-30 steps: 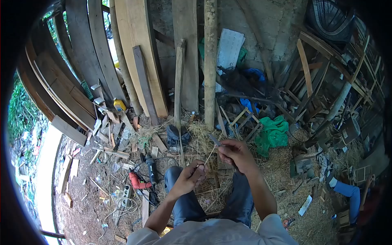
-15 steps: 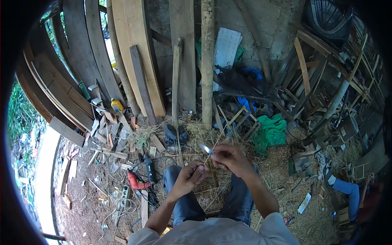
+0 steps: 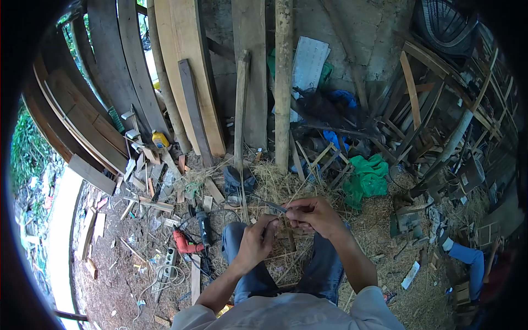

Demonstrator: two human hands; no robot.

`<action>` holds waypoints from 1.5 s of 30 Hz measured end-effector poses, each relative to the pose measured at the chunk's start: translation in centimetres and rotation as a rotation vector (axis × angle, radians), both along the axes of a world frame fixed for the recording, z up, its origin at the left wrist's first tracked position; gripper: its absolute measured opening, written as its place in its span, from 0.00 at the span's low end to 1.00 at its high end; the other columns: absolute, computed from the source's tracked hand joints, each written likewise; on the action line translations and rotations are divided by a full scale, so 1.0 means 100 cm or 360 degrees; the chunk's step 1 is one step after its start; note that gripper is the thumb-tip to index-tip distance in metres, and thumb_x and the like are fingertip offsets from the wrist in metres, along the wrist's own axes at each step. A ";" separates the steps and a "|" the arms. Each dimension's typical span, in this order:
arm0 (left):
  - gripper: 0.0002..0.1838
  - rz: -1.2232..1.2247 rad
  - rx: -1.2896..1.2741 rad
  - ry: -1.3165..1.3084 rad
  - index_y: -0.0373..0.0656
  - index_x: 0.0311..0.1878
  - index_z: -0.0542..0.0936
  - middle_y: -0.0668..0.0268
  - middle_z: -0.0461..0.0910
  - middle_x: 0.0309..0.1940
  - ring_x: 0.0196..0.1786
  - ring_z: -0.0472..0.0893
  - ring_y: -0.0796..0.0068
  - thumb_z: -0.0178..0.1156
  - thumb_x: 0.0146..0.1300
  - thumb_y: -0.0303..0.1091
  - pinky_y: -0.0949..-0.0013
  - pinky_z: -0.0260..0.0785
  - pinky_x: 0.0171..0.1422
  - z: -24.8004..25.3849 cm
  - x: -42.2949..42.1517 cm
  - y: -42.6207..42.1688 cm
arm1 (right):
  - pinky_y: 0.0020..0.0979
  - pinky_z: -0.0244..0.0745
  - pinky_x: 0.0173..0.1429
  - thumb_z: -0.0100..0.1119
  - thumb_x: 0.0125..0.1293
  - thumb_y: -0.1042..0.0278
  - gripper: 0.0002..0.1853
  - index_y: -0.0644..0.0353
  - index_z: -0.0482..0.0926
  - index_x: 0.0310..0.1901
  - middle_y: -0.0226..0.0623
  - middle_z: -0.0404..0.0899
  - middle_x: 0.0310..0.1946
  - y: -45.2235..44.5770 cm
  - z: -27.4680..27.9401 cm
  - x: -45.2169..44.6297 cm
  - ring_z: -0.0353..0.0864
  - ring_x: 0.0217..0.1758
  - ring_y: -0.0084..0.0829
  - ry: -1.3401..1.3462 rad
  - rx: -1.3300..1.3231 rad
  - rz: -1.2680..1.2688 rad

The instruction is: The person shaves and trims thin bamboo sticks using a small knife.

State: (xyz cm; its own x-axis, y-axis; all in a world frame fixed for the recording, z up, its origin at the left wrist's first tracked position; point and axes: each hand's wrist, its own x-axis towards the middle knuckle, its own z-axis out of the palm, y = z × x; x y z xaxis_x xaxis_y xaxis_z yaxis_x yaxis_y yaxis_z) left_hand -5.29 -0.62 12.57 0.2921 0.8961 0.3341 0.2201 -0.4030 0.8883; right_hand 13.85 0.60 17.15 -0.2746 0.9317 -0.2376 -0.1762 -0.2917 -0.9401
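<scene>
Over my lap, my right hand [image 3: 314,216] is closed round a small knife [image 3: 274,206], whose blade points out to the left. My left hand [image 3: 257,240] is pinched shut on a thin light-coloured strip [image 3: 296,193] that looks like bamboo or wood. The strip runs up past the knife; most of its lower part is hidden by my fingers. Both hands are close together, fingertips nearly touching near the blade. Beneath them, straw-like shavings [image 3: 275,264] lie between my knees.
A red power tool [image 3: 186,243], a grey-blue angle grinder [image 3: 203,226] and a power strip [image 3: 168,264] lie at left on the littered floor. Ahead are upright planks [image 3: 190,110], a bamboo post [image 3: 283,88] and a green plastic bag [image 3: 366,180]. At right, another person's leg [image 3: 467,257] shows.
The knife blade has turned from bright to dark and tilted flatter, lower over the strip. My left hand has shifted slightly, and the whole view has moved a little.
</scene>
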 end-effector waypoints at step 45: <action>0.05 0.0120 -0.0598 -0.1039 0.37 0.38 0.75 0.67 0.79 0.29 0.32 0.79 0.81 0.58 0.66 0.29 0.77 0.70 0.38 -0.054 0.027 0.057 | 0.20 0.59 0.22 0.63 0.63 0.60 0.13 0.60 0.81 0.42 0.25 0.75 0.23 0.010 -0.088 0.005 0.66 0.21 0.13 -0.0607 0.0282 -0.0389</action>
State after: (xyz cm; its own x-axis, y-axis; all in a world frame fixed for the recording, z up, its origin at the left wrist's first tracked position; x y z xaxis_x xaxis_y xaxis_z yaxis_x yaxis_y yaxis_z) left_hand -2.56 5.05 7.14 0.0729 0.9936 0.0864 -0.3830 -0.0521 0.9223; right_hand 14.37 1.61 8.39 0.0330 0.9933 -0.1107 0.1470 -0.1144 -0.9825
